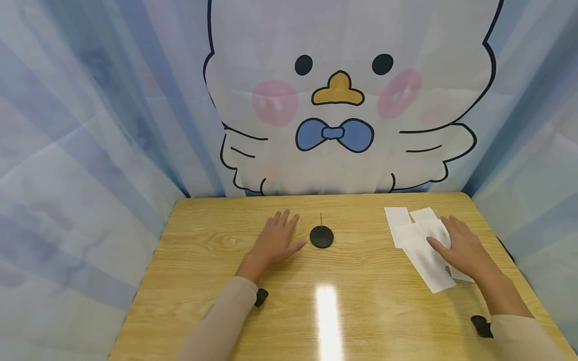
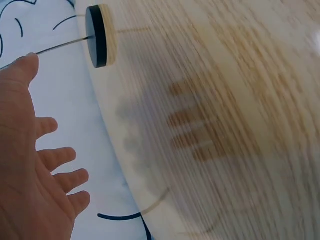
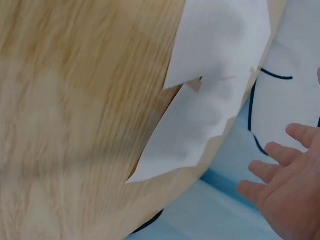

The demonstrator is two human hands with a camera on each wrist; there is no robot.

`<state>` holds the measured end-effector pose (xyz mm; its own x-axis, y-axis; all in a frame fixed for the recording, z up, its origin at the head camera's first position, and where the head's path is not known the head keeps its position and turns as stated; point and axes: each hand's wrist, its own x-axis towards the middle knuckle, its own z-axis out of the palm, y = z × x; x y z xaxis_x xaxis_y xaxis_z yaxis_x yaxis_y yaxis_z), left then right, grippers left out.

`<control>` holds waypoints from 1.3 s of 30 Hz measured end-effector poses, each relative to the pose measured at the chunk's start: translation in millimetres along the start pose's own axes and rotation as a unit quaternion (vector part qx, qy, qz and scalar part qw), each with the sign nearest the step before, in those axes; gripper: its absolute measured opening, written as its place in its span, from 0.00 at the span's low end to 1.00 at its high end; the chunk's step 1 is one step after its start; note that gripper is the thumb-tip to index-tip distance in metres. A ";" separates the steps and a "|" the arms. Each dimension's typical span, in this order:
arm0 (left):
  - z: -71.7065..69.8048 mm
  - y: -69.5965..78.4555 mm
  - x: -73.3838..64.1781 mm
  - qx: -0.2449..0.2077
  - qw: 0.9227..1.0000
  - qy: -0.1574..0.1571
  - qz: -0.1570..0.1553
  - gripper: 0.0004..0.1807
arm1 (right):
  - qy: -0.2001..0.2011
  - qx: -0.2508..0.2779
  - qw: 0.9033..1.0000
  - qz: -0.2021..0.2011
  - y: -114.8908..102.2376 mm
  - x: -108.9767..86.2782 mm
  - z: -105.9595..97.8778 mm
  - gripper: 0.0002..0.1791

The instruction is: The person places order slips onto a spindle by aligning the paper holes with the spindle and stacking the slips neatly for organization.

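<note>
A receipt spike with a round black base (image 1: 321, 237) and a thin upright metal rod (image 1: 321, 219) stands on the table. In the left wrist view its base (image 2: 96, 37) appears edge-on, the rod running past the thumb. My left hand (image 1: 276, 237) hovers left of the spike, palm down, fingers spread and holding nothing. Several overlapping white paper slips (image 1: 420, 250) lie at the table's right side. Above their right edge is my right hand (image 1: 464, 250), fingers extended, covering part of them. The right wrist view shows the slips (image 3: 180, 135) lying apart from the hand's fingers.
The wooden table (image 1: 361, 301) has its far edge against a curtain (image 1: 338, 170) printed with a cartoon bird. More curtain (image 1: 90, 200) hangs along the left and right sides. A black wrist strap (image 1: 261, 297) shows under the left sleeve, another (image 1: 481, 327) at the right.
</note>
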<state>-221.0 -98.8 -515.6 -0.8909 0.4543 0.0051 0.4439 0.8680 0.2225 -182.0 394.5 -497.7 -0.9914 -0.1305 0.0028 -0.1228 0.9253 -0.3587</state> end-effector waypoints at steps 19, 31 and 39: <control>18.9 16.2 14.0 -0.041 0.999 -0.023 -0.001 0.48 | -0.021 0.023 0.997 0.067 45.9 -13.5 -6.2 0.50; 27.7 25.5 19.8 -0.133 0.991 -0.019 -0.023 0.48 | -0.057 0.008 0.993 0.107 66.0 -17.0 -9.2 0.48; 33.2 34.7 29.0 -0.173 0.984 -0.006 -0.042 0.48 | -0.028 0.015 0.993 0.118 70.4 -20.2 -0.8 0.42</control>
<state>-228.3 -48.8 -540.1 -0.9212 0.3872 -0.0388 0.3067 0.7837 0.5401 -170.6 462.5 -522.2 -0.9885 0.0677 -0.1353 0.1140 0.9214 -0.3716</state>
